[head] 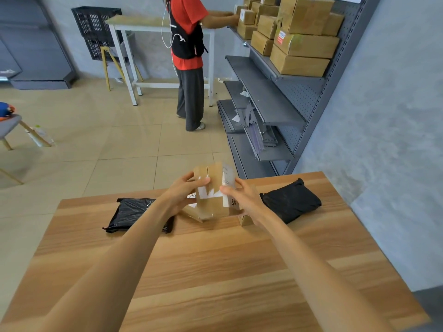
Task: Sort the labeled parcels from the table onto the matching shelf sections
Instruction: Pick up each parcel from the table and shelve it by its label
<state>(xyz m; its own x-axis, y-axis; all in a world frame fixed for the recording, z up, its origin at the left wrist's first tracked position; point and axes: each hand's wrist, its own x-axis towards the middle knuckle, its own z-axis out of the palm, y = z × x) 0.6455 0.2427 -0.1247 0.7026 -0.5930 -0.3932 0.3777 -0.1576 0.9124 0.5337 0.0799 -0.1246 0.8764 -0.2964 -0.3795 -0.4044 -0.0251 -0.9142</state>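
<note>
Small brown cardboard parcel (214, 190), taped, with white printed labels on its top and right faces: held between both hands above the far part of the light wood-grain table (215, 271), tilted, its lower edge close to the tabletop. Left hand (184, 190): grasps the parcel's left side, thumb laid across the near face, fingers behind. Right hand (242, 200): grasps the right side over the label, thumb on the front, fingers wrapped to the far side. Flat black plastic mailer bag (130, 213): lies on the table left of the parcel, partly under the left forearm. Bulkier black plastic mailer bag (291, 202): lies on the table right of the right hand. Grey metal shelving unit (271, 101): stands beyond the table at right, upper shelf stacked with brown cardboard boxes (299, 34). Second person in a red shirt (189, 56): stands by a white-legged table (134, 51), reaching to those boxes.
</note>
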